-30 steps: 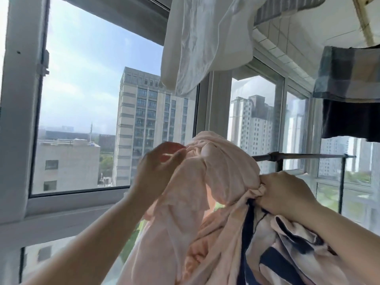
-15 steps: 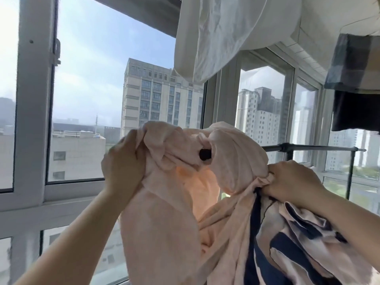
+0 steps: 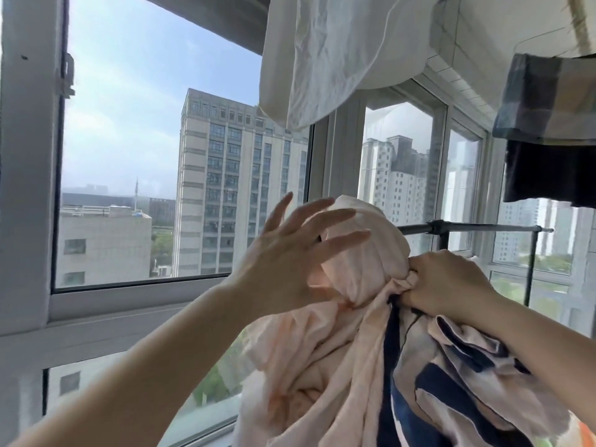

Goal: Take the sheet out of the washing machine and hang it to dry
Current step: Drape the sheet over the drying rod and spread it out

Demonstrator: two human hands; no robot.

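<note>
The sheet [image 3: 364,272] is pale pink with navy stripes on one side. It is bunched over the left end of a black drying rack bar [image 3: 477,228], with the rest hanging down in folds. My right hand [image 3: 448,283] is closed on a gathered fold of the sheet just below the bar. My left hand [image 3: 290,262] is in front of the bunched end with fingers spread, holding nothing. The bar's end is hidden under the cloth.
A white cloth [image 3: 338,56] hangs overhead. A plaid cloth [image 3: 548,98] and a dark one [image 3: 551,172] hang at the upper right. The window frame [image 3: 29,188] runs close along the left and behind the rack.
My left hand let go of the sheet's left fold and opened, moving right toward the bunched end. The loose fold has dropped. My right hand kept its grip.
</note>
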